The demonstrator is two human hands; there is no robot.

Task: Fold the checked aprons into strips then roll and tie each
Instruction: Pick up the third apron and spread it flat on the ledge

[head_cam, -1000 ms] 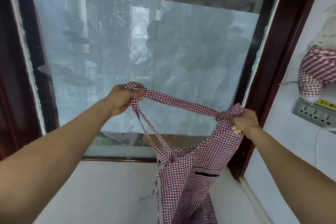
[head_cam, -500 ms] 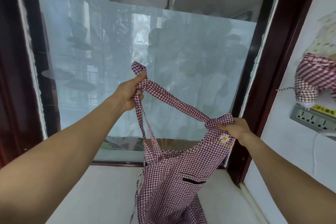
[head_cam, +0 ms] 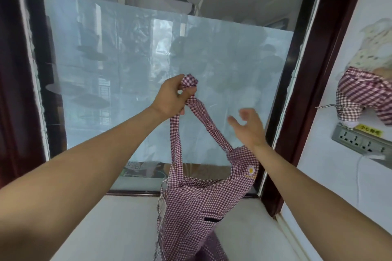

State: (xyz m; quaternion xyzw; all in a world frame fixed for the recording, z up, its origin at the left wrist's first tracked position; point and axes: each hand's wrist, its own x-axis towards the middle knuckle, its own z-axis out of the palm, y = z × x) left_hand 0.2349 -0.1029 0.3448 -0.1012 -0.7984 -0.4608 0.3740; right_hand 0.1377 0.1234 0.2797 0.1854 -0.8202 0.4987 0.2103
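Observation:
A maroon-and-white checked apron [head_cam: 197,203] hangs in front of me, its lower part running out of the frame's bottom. My left hand [head_cam: 171,97] grips the top of its neck strap [head_cam: 189,82] and holds the whole apron up. My right hand [head_cam: 249,127] hovers just right of the strap with fingers spread, touching nothing. A small daisy patch [head_cam: 251,170] sits on the bib's right corner. A second checked apron [head_cam: 364,96], rolled and tied, sits on the shelf at the right.
A frosted glass pane [head_cam: 127,70] in a dark wooden frame [head_cam: 314,91] fills the background. A white ledge [head_cam: 116,224] lies below. On the white wall at the right are a power strip [head_cam: 360,142] and a floral cloth [head_cam: 375,46].
My right hand let go of the bib corner and opened. My left hand lifted the strap higher, so the apron now hangs from it alone.

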